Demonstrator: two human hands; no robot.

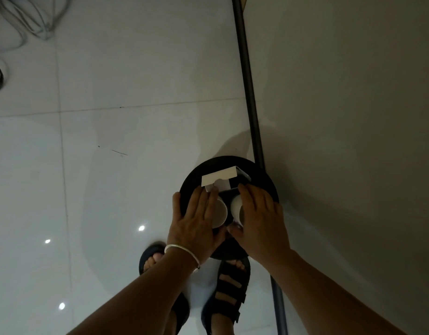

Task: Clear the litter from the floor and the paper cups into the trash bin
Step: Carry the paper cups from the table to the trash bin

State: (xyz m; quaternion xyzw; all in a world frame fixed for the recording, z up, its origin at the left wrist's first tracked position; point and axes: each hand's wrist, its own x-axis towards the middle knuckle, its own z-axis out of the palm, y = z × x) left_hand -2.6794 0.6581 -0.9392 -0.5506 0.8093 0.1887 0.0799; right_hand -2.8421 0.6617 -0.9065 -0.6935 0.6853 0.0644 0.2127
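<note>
A round black trash bin [261,182] stands on the white tiled floor beside the wall. Over its mouth my left hand [196,221] holds a white paper cup [220,212] lying on its side, fingers wrapped over it. My right hand [259,218] holds a second white paper cup [236,206] the same way, right beside the first. A white folded cardboard box [219,178] lies in the bin's far part, just beyond my fingertips.
A dark skirting strip [247,76] runs along the wall on the right. Grey cables [27,18] lie on the floor at the far left. My sandalled feet [230,293] stand just in front of the bin.
</note>
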